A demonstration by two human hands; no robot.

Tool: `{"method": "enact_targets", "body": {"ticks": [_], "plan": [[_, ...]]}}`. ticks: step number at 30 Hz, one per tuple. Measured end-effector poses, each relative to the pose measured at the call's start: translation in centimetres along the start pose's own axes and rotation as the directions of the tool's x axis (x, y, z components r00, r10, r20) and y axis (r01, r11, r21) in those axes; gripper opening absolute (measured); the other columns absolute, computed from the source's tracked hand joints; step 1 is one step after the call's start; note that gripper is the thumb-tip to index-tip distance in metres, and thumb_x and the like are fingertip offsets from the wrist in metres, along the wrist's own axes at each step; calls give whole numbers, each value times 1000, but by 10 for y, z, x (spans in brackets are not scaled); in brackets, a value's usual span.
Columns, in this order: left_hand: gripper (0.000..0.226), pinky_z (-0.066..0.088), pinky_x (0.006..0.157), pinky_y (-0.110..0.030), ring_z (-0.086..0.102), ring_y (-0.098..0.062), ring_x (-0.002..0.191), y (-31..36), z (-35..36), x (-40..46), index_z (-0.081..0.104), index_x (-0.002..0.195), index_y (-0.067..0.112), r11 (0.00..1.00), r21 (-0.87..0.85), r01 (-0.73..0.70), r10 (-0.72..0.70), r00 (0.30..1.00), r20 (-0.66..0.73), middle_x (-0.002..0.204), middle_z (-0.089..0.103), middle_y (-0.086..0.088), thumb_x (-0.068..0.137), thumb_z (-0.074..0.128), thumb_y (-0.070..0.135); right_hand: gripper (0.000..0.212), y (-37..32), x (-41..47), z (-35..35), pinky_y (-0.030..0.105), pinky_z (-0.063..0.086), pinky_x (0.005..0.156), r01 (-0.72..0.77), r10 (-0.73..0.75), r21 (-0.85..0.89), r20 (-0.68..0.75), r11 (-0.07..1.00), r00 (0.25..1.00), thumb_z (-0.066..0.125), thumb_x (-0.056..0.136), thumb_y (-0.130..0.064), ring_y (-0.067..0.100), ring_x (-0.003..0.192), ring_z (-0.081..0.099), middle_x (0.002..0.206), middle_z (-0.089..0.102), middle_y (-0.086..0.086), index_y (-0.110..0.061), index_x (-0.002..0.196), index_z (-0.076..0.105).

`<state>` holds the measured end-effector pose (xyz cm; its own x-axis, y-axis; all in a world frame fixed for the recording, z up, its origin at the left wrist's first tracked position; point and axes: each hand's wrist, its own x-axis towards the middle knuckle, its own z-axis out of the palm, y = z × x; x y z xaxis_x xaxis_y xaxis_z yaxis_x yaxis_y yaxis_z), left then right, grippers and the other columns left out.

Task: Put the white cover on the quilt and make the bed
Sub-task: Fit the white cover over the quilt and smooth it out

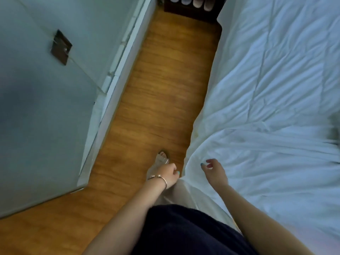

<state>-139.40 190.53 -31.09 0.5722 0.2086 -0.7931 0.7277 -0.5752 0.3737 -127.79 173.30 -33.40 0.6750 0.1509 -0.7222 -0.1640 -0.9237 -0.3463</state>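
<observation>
1. White cover (272, 100), wrinkled, with quilted stitch lines showing on its upper part, spreads over the bed on the right of the head view; its near edge droops over the bedside toward the wooden floor (165, 85).
2. Left hand (168, 174) hangs low beside the bed edge, a thin bangle (160, 178) at the wrist, fingers loosely curled. Whether they pinch the fold of cloth just beside them cannot be told.
3. Right hand (214, 171) hovers over the drooping edge of the cover, fingers bent and spread apart with painted nails showing. It grips nothing visible, though contact with the cloth below cannot be judged.
4. Both forearms reach forward and down from a dark garment (184, 230) at the bottom of the view.
5. One foot in a clear-strapped sandal (162, 159) stands on the floor just ahead of the left hand.
6. At the far end of the floor strip a dark rack (191, 8) holds several pale slippers (185, 0) side by side.
7. On the left a pale wall (46, 116) carries a dark switch plate (61, 46).
</observation>
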Motion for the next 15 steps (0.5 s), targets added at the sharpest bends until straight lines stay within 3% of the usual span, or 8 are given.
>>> {"method": "enact_targets", "body": {"ticks": [2,5,9,11,13,15], "plan": [[27,50,84,-32,61,-21,99,0,-40,17,61,114,22,999,44,-28,27,999,20,111,63,1,98,44,36,39,-21,8,-9,37,53,82,-65,85,146,-134,987,987,56,94,-46,15,96,59,109,58,-5,-22,124,51],[24,50,72,-32,63,-22,85,18,-104,48,63,103,23,981,162,-108,98,993,67,99,67,-2,98,41,28,35,-45,27,-34,33,51,75,-74,159,301,-270,951,950,60,92,-45,14,95,60,107,59,-6,-23,119,54],[27,52,72,-33,61,-20,82,76,-165,98,62,108,24,938,232,-258,242,966,97,98,66,0,100,37,28,37,-74,64,-74,34,51,80,-89,233,382,-351,920,907,63,91,-34,15,97,59,113,59,-1,-19,124,55],[29,54,75,-35,61,-21,83,110,-183,119,62,111,24,887,298,-352,315,935,166,99,66,0,101,35,31,51,-86,81,-88,33,47,84,-129,375,549,-365,826,852,67,89,-28,21,106,57,124,55,5,-14,134,48],[31,52,76,-35,61,-22,86,140,-196,137,62,114,23,827,354,-438,369,896,247,106,66,-2,101,36,31,65,-97,95,-98,31,42,89,-154,542,736,-323,659,776,70,88,-24,27,116,54,131,51,8,-8,142,39],[31,52,79,-34,61,-24,94,164,-206,158,62,116,21,772,392,-500,396,861,319,113,65,-3,101,37,29,66,-106,109,-106,33,43,95,-192,642,826,-243,530,728,69,88,-24,28,119,53,135,50,8,-10,145,38]]}}
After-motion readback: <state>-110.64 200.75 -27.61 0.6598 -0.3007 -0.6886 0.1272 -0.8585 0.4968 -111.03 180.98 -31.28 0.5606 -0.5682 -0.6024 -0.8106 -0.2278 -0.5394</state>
